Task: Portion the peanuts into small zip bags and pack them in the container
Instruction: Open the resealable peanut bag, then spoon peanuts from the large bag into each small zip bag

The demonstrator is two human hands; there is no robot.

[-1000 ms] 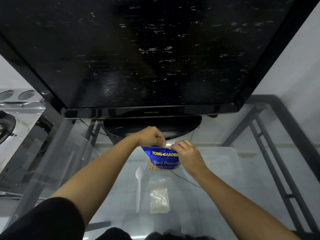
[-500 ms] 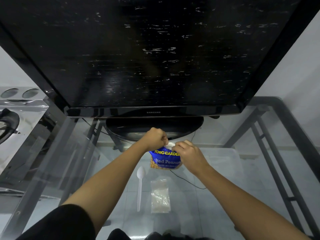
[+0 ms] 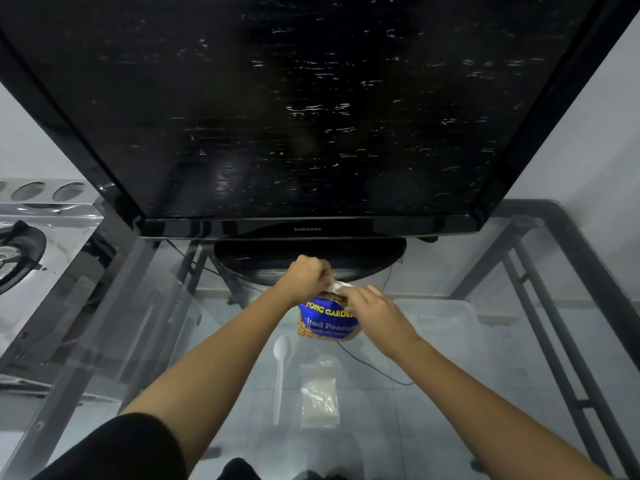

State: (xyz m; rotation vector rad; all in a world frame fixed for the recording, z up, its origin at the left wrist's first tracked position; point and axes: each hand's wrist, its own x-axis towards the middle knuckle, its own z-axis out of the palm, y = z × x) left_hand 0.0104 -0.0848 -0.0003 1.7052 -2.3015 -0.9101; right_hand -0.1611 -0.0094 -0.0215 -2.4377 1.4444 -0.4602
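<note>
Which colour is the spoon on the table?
White; the spoon shows clearly in the head view.

A black Samsung television (image 3: 311, 109) looms beyond the hands on a glass worktop (image 3: 519, 393); a steel gas stove (image 3: 31, 244) sits far left.

The glass table (image 3: 450, 427) carried a white spoon (image 3: 280, 372), lying flat. Just beside it lay clear zip bags (image 3: 319, 396). A television (image 3: 311, 116) stood behind.

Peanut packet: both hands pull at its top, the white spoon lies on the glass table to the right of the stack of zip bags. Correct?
Not quite. In the head view the white spoon lies left of the zip bags, not right. Both hands, left hand and right hand, do grip the top of the peanut packet.
</note>
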